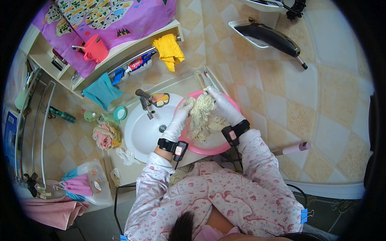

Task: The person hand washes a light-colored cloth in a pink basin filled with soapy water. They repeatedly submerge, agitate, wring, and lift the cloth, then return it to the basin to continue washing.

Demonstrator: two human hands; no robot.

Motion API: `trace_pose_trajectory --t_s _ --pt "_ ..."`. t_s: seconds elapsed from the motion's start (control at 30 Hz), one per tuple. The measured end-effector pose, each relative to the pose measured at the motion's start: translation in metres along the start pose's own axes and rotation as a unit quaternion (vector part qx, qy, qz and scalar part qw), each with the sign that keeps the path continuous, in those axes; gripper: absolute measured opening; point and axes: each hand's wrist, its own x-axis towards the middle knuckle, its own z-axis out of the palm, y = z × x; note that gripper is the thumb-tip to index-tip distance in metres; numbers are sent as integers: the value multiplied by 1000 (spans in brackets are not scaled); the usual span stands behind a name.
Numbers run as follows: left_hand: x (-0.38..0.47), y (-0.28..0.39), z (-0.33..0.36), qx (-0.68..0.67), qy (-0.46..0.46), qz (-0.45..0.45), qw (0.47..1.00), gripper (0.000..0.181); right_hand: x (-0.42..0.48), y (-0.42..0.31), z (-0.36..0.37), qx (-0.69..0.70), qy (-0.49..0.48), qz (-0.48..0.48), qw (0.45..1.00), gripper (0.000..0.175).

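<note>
A wet, cream-coloured openwork fabric (202, 109) is bunched up between my hands over a pink plastic basin (208, 152). My left hand (183, 113), in a thin white glove, grips the bunch's left side. Gloved alike, my right hand (221, 104) holds its upper right side. The lower part of the fabric hangs into the basin, where more of it lies in cloudy water. The basin rests over the right side of a white washbasin (141, 132) with a metal faucet (146, 104). Each wrist wears a black strap with a small device.
Soap bars (160, 99) lie by the faucet. Left of the washbasin are a green bottle (99, 117), a round teal container (120, 113), a bunched floral cloth (105, 137) and a crumpled white glove or cloth (128, 156). A teal cloth (102, 90) and a yellow cloth (169, 51) hang above.
</note>
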Motion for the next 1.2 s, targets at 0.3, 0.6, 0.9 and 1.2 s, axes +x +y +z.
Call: trace_pose_trajectory --t_s 0.3,0.6,0.9,1.2 --pt "-17 -5 20 39 -39 107 993 43 -18 -18 8 173 -150 63 971 39" --pt "-16 -2 -3 -248 -139 -36 958 34 -24 -28 10 -414 -130 -36 900 40" --pt "-11 10 -30 64 72 -51 994 37 -31 -47 -2 -125 -82 87 985 31" --pt "-14 20 -40 -381 -154 -86 908 34 -16 -29 -20 -91 -72 27 993 33"
